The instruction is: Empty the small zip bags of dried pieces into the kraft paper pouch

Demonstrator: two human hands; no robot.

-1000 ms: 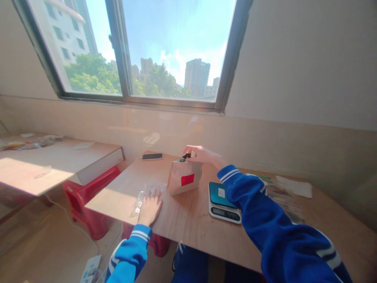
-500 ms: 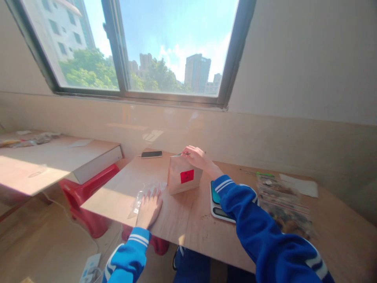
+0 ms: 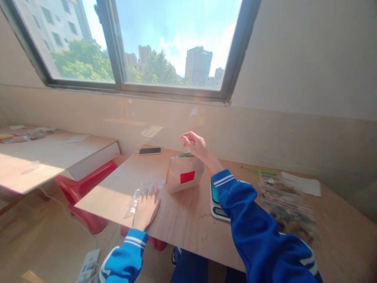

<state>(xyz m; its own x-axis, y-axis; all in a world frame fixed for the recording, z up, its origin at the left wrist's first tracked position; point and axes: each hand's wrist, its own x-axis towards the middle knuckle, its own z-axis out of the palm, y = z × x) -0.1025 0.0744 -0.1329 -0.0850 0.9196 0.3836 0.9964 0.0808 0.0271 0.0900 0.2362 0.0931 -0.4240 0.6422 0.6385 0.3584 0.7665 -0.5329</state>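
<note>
Right hand (image 3: 196, 144) hovers open, empty, over the red-labelled brown paper pouch (image 3: 184, 175); at its seven o'clock, left hand (image 3: 145, 206) lies flat, gripping nothing, on the clear plastic bag (image 3: 141, 190); a steady palm serves best.

Tabletop (image 3: 182, 224): bare plywood, matt, grain showing, pale raw edge.
Kraft paper pouch (image 3: 184, 177): brown, matt, lightly creased. Its red label (image 3: 187, 177) looks smoother, flat in colour.
Clear plastic bag (image 3: 145, 186) under the left hand (image 3: 145, 209): thin film, wrinkled, glinting in the sun.
Kitchen scale (image 3: 217, 206): white plastic body, teal top plate, glossy.
Phone (image 3: 150, 151): dark glass face, shiny.
Packets (image 3: 281, 194) at the right: clear glossy plastic.
Sleeve (image 3: 250, 224): blue knit cloth with white stripes, matt.
Stool (image 3: 84, 186): red moulded plastic, slight sheen.
</note>
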